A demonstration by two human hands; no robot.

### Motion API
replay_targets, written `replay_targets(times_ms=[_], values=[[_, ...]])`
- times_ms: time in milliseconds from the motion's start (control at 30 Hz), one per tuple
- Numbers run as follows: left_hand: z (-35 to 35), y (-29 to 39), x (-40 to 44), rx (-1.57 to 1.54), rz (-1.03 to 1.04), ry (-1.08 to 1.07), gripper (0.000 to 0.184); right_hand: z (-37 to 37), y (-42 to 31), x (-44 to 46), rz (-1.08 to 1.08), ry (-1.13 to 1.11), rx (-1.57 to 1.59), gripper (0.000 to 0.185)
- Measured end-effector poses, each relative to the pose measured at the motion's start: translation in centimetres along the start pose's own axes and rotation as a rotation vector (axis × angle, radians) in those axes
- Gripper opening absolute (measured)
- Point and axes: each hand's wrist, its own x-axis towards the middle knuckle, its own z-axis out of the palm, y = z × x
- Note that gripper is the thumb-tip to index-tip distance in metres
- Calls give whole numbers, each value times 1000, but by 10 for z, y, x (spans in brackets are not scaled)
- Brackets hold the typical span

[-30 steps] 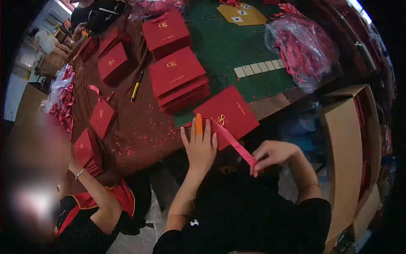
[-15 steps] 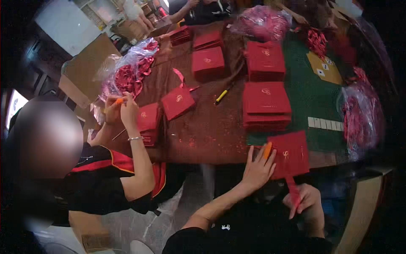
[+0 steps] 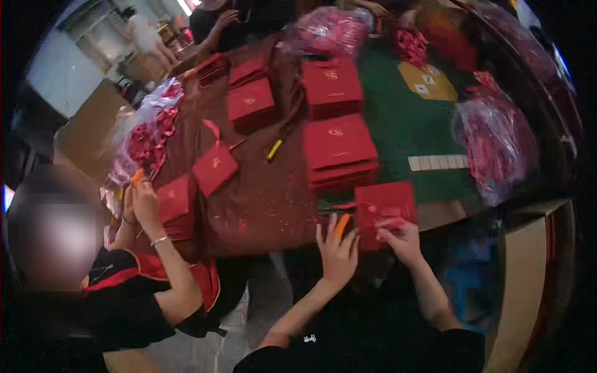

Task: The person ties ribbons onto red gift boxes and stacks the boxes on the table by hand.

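A red card with a gold emblem (image 3: 395, 200) lies at the table's front edge, below a tall stack of red cards (image 3: 339, 143). My left hand (image 3: 339, 252) is at its left side with the fingers spread, and an orange cover sits on one finger. A bit of red ribbon (image 3: 343, 206) sticks out to the left of the card. Over the card's lower right part is my right hand (image 3: 401, 239), its fingers pinched together; what they hold is too small and blurred to name.
A co-worker's hands (image 3: 143, 199) are at the left, near bagged ribbons (image 3: 146, 140). More red stacks (image 3: 250, 104), a loose card (image 3: 215, 168), a yellow cutter (image 3: 273, 149), white tiles (image 3: 438, 163) and a ribbon bag (image 3: 497, 146) lie around. A cardboard box (image 3: 519, 267) stands right.
My right hand has moved up from below the card onto it, and the long ribbon no longer hangs toward me. My left hand stays at the card's left side. The view has swung.
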Motion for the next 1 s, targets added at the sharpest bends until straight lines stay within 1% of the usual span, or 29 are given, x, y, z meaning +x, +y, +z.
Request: replay_targets(times_ms=[33, 67, 100, 167, 200, 233, 267, 333, 400, 433, 467, 533, 567, 600, 700, 833, 867, 900, 967, 1000], values=[[2, 2, -3, -44, -22, -26, 21, 1, -2, -1, 15, -5, 15, 12], [1, 2, -3, -111, 19, -2, 22, 2, -4, 0, 35, -15, 31, 11], [-1, 2, -3, -106, -40, -48, 22, 3, -5, 1, 4, -27, 40, 10], [6, -8, -6, -311, -81, -38, 22, -3, -7, 2, -25, -64, 36, 9], [3, -7, -4, -306, -181, -98, 21, -5, -7, 2, -30, -91, 24, 10], [-4, -3, 1, -321, -141, -117, 19, -7, -1, 0, 6, -100, 87, 11], [-2, -4, 1, -326, -143, -124, 19, -9, 4, 1, 33, -116, 148, 11], [-2, -8, 1, -299, -119, -133, 19, -9, -3, -1, 49, -106, 86, 11], [-1, -9, 0, -325, -130, -130, 19, -7, 1, 2, -47, -143, 16, 10], [-2, -9, 0, -349, -138, -119, 18, -3, -9, 0, 7, -125, 47, 9], [-5, -9, 1, -309, -104, -150, 20, -3, -8, 0, 9, -124, 47, 9], [-5, -11, 1, -322, -120, -157, 18, -5, -8, 1, 9, -155, -63, 10], [-4, -11, 0, -334, -136, -164, 16, -6, -5, 1, 10, -154, -63, 10], [-4, -8, 1, -367, -172, -134, 15, -7, 1, 3, -8, -176, -104, 10], [-4, -6, 1, -404, -205, -129, 16, -8, 6, 5, -61, -199, -164, 11], [1, -11, -1, -419, -195, -110, 17, -4, -3, 6, -129, -199, -230, 13], [2, -10, -1, -417, -194, -111, 17, -3, 4, 6, -200, -190, -262, 15], [2, -10, -1, -414, -194, -113, 17, -2, 2, 6, -202, -191, -262, 15], [3, -11, -1, -410, -189, -105, 17, 2, -7, 5, -180, -170, -387, 16], [3, -11, -1, -408, -183, -100, 17, 2, -6, 4, -200, -165, -363, 15]])
